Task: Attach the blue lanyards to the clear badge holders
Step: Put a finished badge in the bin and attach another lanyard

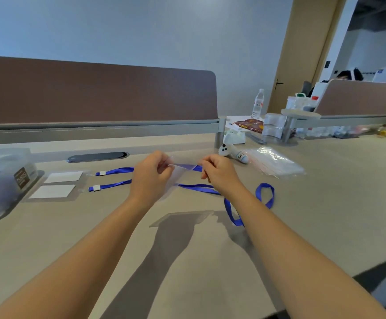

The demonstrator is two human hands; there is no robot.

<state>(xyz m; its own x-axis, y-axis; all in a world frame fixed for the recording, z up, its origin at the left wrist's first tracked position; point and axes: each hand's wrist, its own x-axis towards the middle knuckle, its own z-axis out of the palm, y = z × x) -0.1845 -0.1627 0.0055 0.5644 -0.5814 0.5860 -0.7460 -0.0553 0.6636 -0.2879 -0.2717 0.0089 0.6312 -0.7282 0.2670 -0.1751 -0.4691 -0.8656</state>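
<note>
My left hand (150, 174) and my right hand (218, 172) hold a clear badge holder (175, 178) between them, lifted above the table, each pinching a top corner. Two badge holders with white cards (63, 176) (52, 191) lie flat at the left, and each has a blue lanyard (115, 171) (110, 185) clipped to it. Both lanyards run to the right under my hands. One of them ends in a loop (265, 194) beside my right forearm.
A clear bag of supplies with a brown label (8, 183) sits at the far left. A pack of clear sleeves (277, 163) and a white controller (232, 153) lie at the right. Behind stand a brown divider (95, 93), a water bottle (258, 104) and jars.
</note>
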